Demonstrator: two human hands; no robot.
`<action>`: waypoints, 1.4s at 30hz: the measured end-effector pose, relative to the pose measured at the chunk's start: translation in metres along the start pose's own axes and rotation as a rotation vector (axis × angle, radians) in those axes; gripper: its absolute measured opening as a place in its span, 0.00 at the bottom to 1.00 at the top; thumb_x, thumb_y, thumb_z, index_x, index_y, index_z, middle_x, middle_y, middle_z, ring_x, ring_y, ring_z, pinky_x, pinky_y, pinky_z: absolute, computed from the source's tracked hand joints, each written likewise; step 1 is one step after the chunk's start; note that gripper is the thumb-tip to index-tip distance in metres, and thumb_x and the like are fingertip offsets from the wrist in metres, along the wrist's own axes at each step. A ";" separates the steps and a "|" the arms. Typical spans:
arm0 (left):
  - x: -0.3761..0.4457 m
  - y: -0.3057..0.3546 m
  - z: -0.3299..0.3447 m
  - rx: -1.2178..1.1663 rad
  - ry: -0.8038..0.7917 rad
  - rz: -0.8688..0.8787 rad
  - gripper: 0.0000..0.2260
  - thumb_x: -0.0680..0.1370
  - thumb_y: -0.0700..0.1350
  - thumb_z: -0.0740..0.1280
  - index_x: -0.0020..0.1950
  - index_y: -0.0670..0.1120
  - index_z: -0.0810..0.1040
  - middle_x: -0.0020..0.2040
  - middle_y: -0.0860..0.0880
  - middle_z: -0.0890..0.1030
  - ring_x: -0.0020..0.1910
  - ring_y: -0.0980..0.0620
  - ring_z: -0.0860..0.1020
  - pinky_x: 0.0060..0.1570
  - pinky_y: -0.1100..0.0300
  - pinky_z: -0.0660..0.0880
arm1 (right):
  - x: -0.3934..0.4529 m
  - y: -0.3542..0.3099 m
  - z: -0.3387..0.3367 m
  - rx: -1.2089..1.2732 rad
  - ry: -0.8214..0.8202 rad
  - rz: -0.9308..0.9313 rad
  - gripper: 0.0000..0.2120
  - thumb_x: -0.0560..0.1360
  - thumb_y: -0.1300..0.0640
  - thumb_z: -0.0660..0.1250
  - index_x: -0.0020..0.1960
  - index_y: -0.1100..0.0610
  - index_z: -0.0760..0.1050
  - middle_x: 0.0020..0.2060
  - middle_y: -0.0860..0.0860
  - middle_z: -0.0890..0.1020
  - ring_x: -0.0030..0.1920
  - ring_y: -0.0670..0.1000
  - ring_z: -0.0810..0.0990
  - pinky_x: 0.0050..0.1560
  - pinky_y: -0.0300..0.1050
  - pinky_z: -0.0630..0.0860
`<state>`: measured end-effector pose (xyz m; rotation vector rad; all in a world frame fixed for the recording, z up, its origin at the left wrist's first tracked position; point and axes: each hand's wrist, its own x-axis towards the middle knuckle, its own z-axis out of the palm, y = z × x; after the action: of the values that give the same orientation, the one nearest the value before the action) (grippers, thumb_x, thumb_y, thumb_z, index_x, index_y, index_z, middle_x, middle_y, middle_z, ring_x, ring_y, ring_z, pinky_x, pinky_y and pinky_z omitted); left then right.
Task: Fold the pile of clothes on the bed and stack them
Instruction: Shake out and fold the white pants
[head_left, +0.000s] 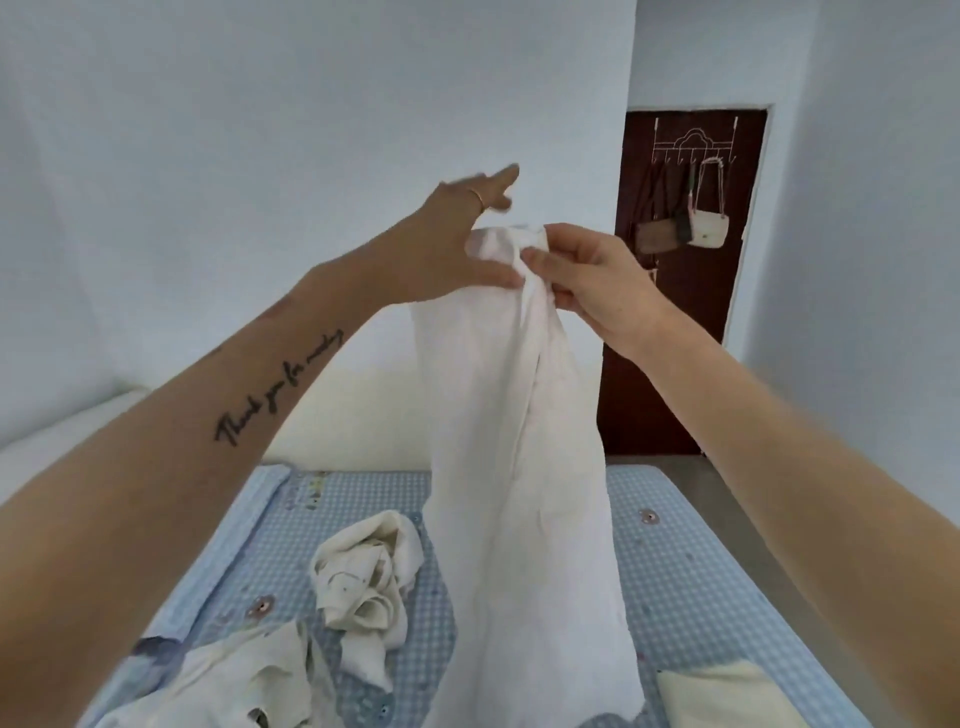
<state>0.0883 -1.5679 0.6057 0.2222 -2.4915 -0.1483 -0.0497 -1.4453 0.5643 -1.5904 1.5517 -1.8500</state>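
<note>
A long white garment (524, 467) hangs in the air above the bed (691, 587), its lower end reaching the sheet. My right hand (592, 280) pinches its top edge. My left hand (457, 234) is beside that edge with the thumb pressed on the cloth and the other fingers spread out. A crumpled cream garment (366, 577) lies on the bed left of the hanging one. Another rumpled cream piece (228, 680) lies at the near left. A folded pale yellow piece (722, 696) rests flat at the near right.
The bed has a blue checked sheet and a rolled blue edge (228, 561) along its left side. A white wall stands behind it. A dark brown door (675, 322) at the back right carries a hook rack with several small bags (709, 228).
</note>
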 end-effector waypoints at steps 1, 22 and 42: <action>-0.004 -0.002 0.005 -0.003 -0.115 -0.032 0.33 0.70 0.55 0.73 0.72 0.51 0.65 0.66 0.51 0.73 0.66 0.52 0.69 0.60 0.61 0.65 | -0.010 0.011 0.003 0.019 0.001 0.016 0.09 0.77 0.62 0.65 0.56 0.62 0.78 0.45 0.57 0.81 0.43 0.53 0.80 0.48 0.51 0.77; -0.001 -0.004 -0.005 0.208 -0.107 0.046 0.16 0.74 0.50 0.70 0.33 0.51 0.65 0.30 0.53 0.69 0.30 0.64 0.71 0.33 0.73 0.64 | -0.133 0.168 0.001 -0.312 0.176 0.219 0.11 0.72 0.47 0.70 0.42 0.51 0.71 0.33 0.45 0.77 0.32 0.42 0.74 0.32 0.33 0.68; -0.155 -0.039 -0.009 -0.130 0.038 -0.617 0.11 0.75 0.56 0.67 0.42 0.49 0.77 0.34 0.51 0.82 0.30 0.58 0.79 0.30 0.59 0.74 | -0.091 0.167 -0.031 -0.416 -0.323 0.238 0.17 0.82 0.49 0.54 0.36 0.53 0.67 0.31 0.44 0.69 0.27 0.38 0.68 0.30 0.29 0.67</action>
<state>0.2212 -1.5770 0.5169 0.9212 -2.2869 -0.5488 -0.1122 -1.4283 0.3823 -1.6714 1.9489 -1.1318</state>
